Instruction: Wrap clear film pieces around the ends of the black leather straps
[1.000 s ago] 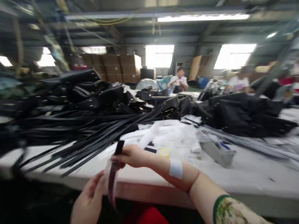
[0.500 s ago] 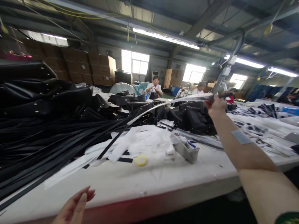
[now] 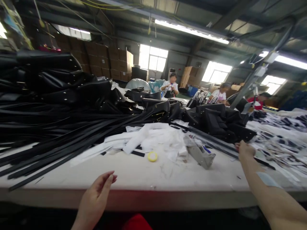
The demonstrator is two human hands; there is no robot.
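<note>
My left hand [image 3: 96, 198] hovers at the near table edge, fingers loosely stretched, with nothing in it. My right hand [image 3: 244, 150] reaches out to the right and lies low on the table, fingers curled down over a long black strap in a clear sleeve [image 3: 216, 147]. That strap runs across the table among others like it. A big fan of loose black straps [image 3: 52, 140] spreads from the left. A heap of white sleeves and paper strips [image 3: 155, 139] lies in the middle, with a small yellow tape roll [image 3: 152, 156] in front of it.
Black bags are stacked high at the left [image 3: 59, 86] and piled at centre right [image 3: 220, 123]. A grey pouch-like object [image 3: 200, 155] lies by the white heap. More sleeved pieces cover the far right [image 3: 283, 140]. Three people [image 3: 170, 88] work at the far end, with cardboard boxes behind.
My right hand held the sleeved strap up in the air and has now come down to the table at the right. My left hand let go of the strap and stays low.
</note>
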